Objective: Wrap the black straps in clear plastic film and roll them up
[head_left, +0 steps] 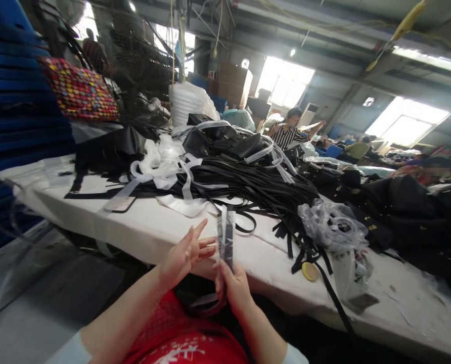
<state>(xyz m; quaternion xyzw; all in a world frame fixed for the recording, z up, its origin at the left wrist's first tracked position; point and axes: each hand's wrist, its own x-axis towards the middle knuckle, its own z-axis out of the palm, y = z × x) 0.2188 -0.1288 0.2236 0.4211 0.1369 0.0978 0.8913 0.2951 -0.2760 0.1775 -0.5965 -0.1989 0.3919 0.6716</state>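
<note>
From the head camera, your right hand [235, 288] was closed around the lower end of a dark strap [225, 237] wrapped in clear film, holding it upright just in front of the near edge of the white table [142, 227]. The strap's lower part looped down below your hand toward your lap, over the red cloth [180, 338] there. Your left hand [185, 255] was open, fingers spread and pointing toward the strap, its fingertips just beside the strap without gripping anything; whether they touched it could not be told.

On the table behind the strap lay a big heap of black straps [256, 187], with some ends trailing over the near edge. White ribbons [165, 167] were tangled at the left of the heap, and black bags [218, 139] sat behind it. A bundle of clear plastic wrappings [331, 227] lay to the right, near a small round yellow disc [309, 271]. A phone [120, 203] lay flat at the left of the table. A colourful dotted bag [79, 91] hung at the far left. Another person in a striped top [288, 134] sat well beyond the table.
</note>
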